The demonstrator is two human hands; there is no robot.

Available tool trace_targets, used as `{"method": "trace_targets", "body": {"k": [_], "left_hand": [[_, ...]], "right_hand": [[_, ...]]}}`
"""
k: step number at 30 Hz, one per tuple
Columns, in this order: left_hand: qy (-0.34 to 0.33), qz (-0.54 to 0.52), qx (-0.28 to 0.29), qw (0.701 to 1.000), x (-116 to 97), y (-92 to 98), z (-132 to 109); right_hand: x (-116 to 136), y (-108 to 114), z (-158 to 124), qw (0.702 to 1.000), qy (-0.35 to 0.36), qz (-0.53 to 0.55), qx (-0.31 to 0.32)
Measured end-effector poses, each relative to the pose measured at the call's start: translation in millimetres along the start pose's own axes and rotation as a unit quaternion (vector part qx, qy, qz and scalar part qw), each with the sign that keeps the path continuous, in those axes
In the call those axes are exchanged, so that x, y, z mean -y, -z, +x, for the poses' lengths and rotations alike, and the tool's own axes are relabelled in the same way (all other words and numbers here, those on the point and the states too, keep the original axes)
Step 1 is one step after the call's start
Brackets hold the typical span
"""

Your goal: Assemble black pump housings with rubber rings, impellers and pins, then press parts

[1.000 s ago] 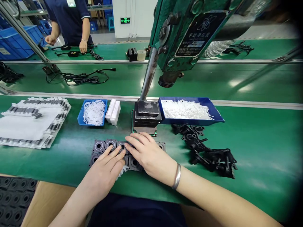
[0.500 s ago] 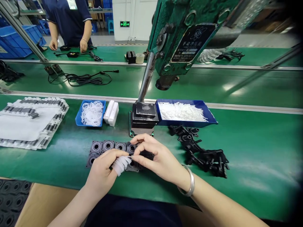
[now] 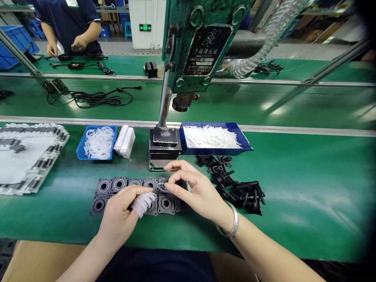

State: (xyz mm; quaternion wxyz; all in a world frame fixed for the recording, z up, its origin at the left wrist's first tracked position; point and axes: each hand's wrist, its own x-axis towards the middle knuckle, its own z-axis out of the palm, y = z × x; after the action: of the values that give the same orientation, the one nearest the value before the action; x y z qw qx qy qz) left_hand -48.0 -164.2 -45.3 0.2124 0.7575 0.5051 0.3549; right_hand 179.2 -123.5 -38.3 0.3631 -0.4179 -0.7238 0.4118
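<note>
– Green belt-topped assembly bench [image 3: 293, 188], factory floor behind. Report the hands.

– Left hand [image 3: 120, 211] is closed round a stack of thin white rings [image 3: 142, 203]. Fingers and thumb wrap about it, and the stack juts from the fist toward the right. Right hand [image 3: 199, 192] pinches a single translucent ring [image 3: 161, 187] between thumb and forefinger, with the other fingers lifted and spread. A silver bangle [image 3: 230, 226] sits on that wrist.

– Position of the ring?

– Over the upper row of the dark grey square moulded plates [image 3: 119, 184], which lie flat in two rows near the bench's front edge. Whether it touches a plate, I cannot tell. The stack hangs just above the lower row.

– Surroundings?

– Green hand press [image 3: 199, 39] stands directly behind the plates, its black die block [image 3: 164, 143] near the right hand's fingertips. Left of the block are white rectangular blocks [image 3: 125, 141] and a small blue tray [image 3: 80, 150] of loose white rings. Right of it are a dark blue tray [image 3: 245, 145] of white slivers and a heap of black plastic parts [image 3: 235, 188], just beside the right wrist. A co-worker's hands [image 3: 79, 42] are above a black cable [image 3: 102, 69] on the far bench.
</note>
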Motion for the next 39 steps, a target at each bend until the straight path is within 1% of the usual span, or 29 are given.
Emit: {"method": "trace_targets", "body": {"k": [2,4,7,9,13,15,19,21,23,24,26,28,29,31,32,34,37,39], "left_hand": [[-0.025,0.036,-0.01,0.999,3.8,0.3,0.2],[-0.093,0.069,-0.003,0.993,6.8,-2.1,1.3],[-0.218,0.107,0.036,0.969,6.6,-11.1,4.5],[-0.264,0.135,0.063,0.953,3.5,-17.8,6.7],[-0.284,0.176,0.093,0.938,-2.3,-24.6,9.0],[-0.287,0.184,0.099,0.935,-2.9,-25.2,8.8],[-0.298,0.196,0.12,0.926,-2.5,-25.9,7.7],[-0.298,0.192,0.127,0.926,-3.5,-25.2,7.6],[-0.273,0.161,0.115,0.941,-5.9,-22.7,8.3],[-0.245,0.133,0.102,0.955,-7.6,-20.8,9.0],[-0.161,0.072,0.075,0.981,-11.6,-16.7,11.0],[-0.085,0.033,0.059,0.994,-15.8,-13.9,13.2],[-0.064,0.023,0.054,0.996,-17.6,-13.6,14.0],[-0.052,0.015,0.045,0.998,-20.1,-14.7,14.8],[-0.054,0.013,0.038,0.998,-20.8,-15.9,14.7],[-0.06,0.012,0.029,0.998,-21.3,-18.3,13.8],[-0.055,0.02,0.022,0.998,-20.7,-19.5,12.3],[-0.042,0.031,0.017,0.998,-19.9,-19.0,12.5]], "right_hand": [[-5.1,1.5,-0.5,0.999,0.0,-0.048,-0.013],[-10.0,0.2,-1.2,0.994,0.008,-0.105,-0.01],[-15.7,-5.0,-2.1,0.984,0.021,-0.178,-0.007],[-17.8,-8.1,-2.2,0.977,0.029,-0.213,-0.019],[-19.7,-8.9,-4.4,0.966,0.057,-0.251,-0.033],[-21.4,-7.7,-7.9,0.957,0.087,-0.275,-0.029],[-27.3,-4.9,-17.1,0.93,0.158,-0.33,-0.027],[-27.8,-1.8,-19.8,0.923,0.174,-0.342,-0.02],[-24.0,3.6,-20.4,0.93,0.166,-0.327,-0.024],[-20.5,7.0,-20.0,0.94,0.154,-0.304,-0.032],[-11.9,12.9,-19.0,0.965,0.123,-0.228,-0.038],[-4.1,15.1,-18.5,0.986,0.101,-0.133,-0.01],[-1.5,14.5,-18.5,0.992,0.093,-0.09,0.01],[0.5,10.6,-18.8,0.996,0.078,-0.029,0.03],[0.2,8.5,-19.0,0.997,0.068,-0.011,0.028],[-1.6,6.3,-19.4,0.999,0.049,0.013,0.017],[-5.3,11.4,-20.3,0.999,0.024,0.038,-0.001],[-9.2,18.4,-21.5,0.998,-0.005,0.045,-0.037]]}}
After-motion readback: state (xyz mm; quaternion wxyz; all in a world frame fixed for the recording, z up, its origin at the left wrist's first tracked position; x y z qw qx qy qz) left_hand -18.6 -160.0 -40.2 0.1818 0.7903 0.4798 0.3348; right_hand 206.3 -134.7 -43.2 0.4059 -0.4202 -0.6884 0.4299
